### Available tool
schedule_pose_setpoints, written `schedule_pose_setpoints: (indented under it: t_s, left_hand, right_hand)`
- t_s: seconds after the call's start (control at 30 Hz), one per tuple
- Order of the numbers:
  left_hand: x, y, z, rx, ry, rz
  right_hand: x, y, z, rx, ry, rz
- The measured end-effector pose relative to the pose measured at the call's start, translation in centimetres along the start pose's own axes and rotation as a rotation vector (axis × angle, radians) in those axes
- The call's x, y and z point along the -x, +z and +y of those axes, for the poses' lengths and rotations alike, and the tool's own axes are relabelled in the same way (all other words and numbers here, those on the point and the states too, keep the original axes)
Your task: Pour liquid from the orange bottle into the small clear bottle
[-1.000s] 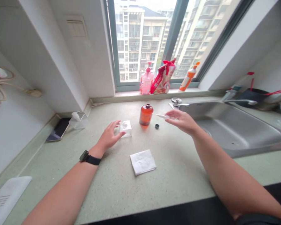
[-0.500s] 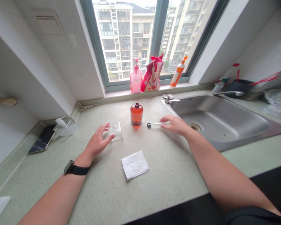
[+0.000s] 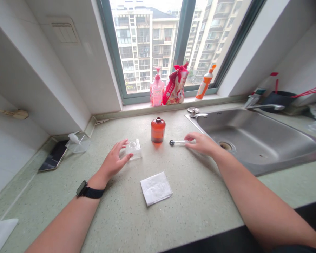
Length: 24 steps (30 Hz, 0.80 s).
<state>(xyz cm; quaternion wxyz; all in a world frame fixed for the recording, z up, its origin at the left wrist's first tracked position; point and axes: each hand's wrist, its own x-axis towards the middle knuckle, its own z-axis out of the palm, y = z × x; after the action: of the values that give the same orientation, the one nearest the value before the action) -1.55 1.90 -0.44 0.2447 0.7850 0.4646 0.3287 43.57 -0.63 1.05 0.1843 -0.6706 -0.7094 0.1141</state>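
My left hand (image 3: 117,160) is closed around the left side of a clear square bottle (image 3: 136,149), thumb in front and fingers behind. The bottle rests on the counter with its neck open. My right hand (image 3: 199,143) pinches the right end of a thin clear tube (image 3: 179,142) lying on the counter. A round black cap (image 3: 172,142) sits on the tube's left end; the fingers hide the other end. Between the hands, a little further back, stands an uncapped amber bottle (image 3: 158,130) with some liquid in it. Nearer to me lies a folded white tissue (image 3: 156,188).
At right is a steel sink (image 3: 258,137) with a faucet (image 3: 265,106). A pink pump bottle (image 3: 157,89), a red bag (image 3: 176,86) and an orange bottle (image 3: 204,83) line the windowsill. A phone (image 3: 53,156) and a clear container with a white pump (image 3: 78,143) lie at left.
The view has turned slightly, so everything sits a little further right in the picture. Both hands keep their places at the clear bottle and the tube.
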Motion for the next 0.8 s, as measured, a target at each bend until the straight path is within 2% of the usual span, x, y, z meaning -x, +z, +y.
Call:
schedule_pose_setpoints:
  t_s: [0.37, 0.8]
  left_hand:
    - [0.1, 0.0, 0.1, -0.002, 0.017, 0.008]
    - [0.1, 0.0, 0.1, 0.007, 0.025, -0.008]
  right_hand:
    - [-0.2, 0.4, 1.3, -0.074, -0.071, -0.016]
    - [0.0, -0.5, 0.3, -0.038, -0.078, -0.061]
